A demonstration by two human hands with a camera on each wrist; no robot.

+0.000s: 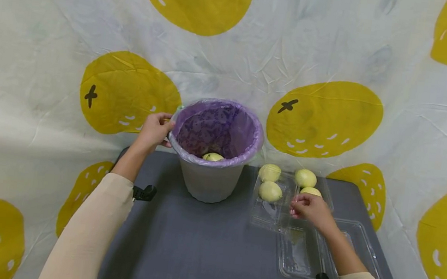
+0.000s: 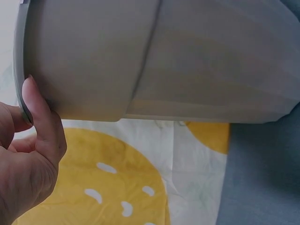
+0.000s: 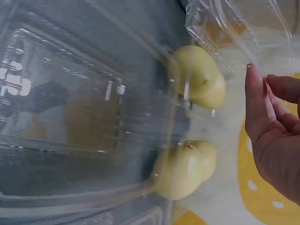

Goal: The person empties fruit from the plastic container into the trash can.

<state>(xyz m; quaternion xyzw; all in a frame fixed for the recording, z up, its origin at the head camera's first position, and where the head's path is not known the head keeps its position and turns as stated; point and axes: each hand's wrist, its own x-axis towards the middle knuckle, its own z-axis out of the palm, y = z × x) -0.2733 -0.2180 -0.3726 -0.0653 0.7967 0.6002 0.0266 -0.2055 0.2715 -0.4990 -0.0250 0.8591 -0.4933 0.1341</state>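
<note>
My left hand point(image 1: 155, 131) grips the left rim of a pale grey bin point(image 1: 211, 182), thumb and fingers on either side of the edge. A purple bag point(image 1: 243, 132) lines the bin, and a pale yellow fruit point(image 1: 213, 157) shows inside. In the head view my right hand point(image 1: 313, 211) is right of the bin, pinching the edge of a clear plastic container point(image 1: 268, 217). Several pale yellow fruits point(image 1: 270, 192) lie around and behind that container. Two of the fruits point(image 3: 180, 171) show through clear plastic in the right wrist view.
Another clear plastic container point(image 1: 297, 255) lies opened flat under my right forearm. The dark grey table point(image 1: 193, 252) ends at a white cloth backdrop point(image 1: 233, 61) printed with large yellow fruits.
</note>
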